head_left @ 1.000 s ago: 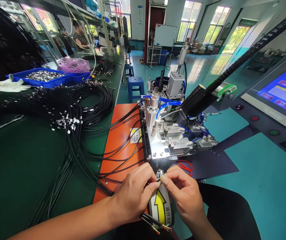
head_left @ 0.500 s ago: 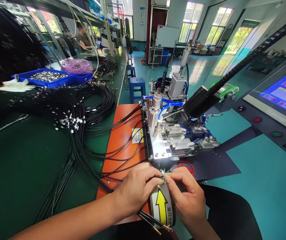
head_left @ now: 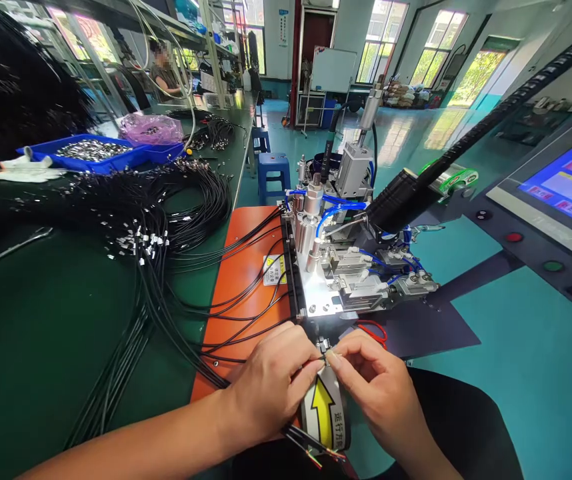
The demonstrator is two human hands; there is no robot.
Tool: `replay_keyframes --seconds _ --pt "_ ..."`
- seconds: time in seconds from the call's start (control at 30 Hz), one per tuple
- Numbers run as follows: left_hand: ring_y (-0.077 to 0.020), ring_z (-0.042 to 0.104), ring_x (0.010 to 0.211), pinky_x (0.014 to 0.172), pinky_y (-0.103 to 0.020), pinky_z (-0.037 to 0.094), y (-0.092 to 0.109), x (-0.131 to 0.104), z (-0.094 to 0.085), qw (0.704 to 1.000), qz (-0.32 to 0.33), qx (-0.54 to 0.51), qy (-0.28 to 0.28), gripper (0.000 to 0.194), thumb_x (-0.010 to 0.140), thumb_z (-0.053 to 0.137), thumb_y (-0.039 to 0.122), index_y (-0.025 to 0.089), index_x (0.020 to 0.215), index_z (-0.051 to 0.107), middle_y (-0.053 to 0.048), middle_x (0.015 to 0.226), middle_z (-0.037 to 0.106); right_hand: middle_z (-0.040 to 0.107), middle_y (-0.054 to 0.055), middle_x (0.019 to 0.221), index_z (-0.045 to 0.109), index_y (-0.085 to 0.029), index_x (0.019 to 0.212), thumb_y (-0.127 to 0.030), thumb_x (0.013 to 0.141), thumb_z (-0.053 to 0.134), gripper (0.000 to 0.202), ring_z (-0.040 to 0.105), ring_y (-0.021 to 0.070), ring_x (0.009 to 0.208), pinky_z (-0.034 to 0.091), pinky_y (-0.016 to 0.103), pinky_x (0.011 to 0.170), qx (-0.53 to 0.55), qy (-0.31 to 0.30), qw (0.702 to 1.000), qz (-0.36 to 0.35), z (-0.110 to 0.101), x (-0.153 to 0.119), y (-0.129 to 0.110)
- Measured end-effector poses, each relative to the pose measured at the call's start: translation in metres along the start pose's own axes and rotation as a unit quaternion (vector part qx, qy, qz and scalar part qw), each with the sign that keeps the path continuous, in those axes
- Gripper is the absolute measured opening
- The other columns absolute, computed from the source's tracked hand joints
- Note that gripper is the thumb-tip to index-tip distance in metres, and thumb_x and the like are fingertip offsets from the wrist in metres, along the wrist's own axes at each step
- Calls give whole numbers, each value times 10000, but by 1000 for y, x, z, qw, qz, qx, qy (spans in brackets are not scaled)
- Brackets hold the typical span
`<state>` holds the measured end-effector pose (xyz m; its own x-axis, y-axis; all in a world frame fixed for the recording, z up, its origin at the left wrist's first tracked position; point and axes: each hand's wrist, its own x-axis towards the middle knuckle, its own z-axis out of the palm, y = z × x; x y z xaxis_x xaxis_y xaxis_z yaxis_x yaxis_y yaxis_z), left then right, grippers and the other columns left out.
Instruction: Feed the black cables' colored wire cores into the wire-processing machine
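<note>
1. Fingers (head_left: 309,379) of our left hand (head_left: 273,383) pinch a thin black cable end (head_left: 324,358).
2. Our right hand (head_left: 383,393) meets it there, its thumb and forefinger pressed together on the tip of that cable end; the fine wires are too small for us to make out.
3. We hold it just in front of a small metal fixture (head_left: 324,345) at the near edge of a machine (head_left: 343,273), above a white cover (head_left: 323,410) bearing a yellow arrow.
4. Below our left hand, several cut cables (head_left: 299,437) show coloured wire tips.
5. To our left, black cables (head_left: 153,293) run from the green bench (head_left: 41,320) over an orange plate (head_left: 233,280); farther back sits a blue tray (head_left: 109,165) of small metal parts (head_left: 93,150).
</note>
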<state>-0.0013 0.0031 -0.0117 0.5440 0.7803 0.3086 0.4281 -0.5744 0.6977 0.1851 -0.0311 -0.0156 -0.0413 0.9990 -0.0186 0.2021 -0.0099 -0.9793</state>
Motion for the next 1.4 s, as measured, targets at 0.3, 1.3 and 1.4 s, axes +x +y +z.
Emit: replay_keyframes --seconds 0.3,1.3,1.4 --pt "-134 541 677 626 -234 393 8 -1 0 996 -74 -44 -24 216 941 546 202 170 740 620 3 702 592 577 0 756 659 -207 805 -236 909 646 108 561 152 712 436 265 654 -66 130 981 -130 21 -6 13" --pt "-157 601 778 685 -244 465 1 -2 -1 997 -50 -38 -41 201 970 497 217 199 980 697 -29 839 654 497 -37 729 552 -214 808 -401 1002 481 279 468 123 672 390 227 615 -69 -55 995 35 -16 6 3" --pt "-155 601 780 687 -244 470 1 -1 0 998 -51 -38 -27 206 971 497 205 197 998 701 -36 850 648 505 -35 736 549 -213 805 -393 1002 479 277 474 125 674 385 231 614 -74 -46 996 36 -14 7 5"
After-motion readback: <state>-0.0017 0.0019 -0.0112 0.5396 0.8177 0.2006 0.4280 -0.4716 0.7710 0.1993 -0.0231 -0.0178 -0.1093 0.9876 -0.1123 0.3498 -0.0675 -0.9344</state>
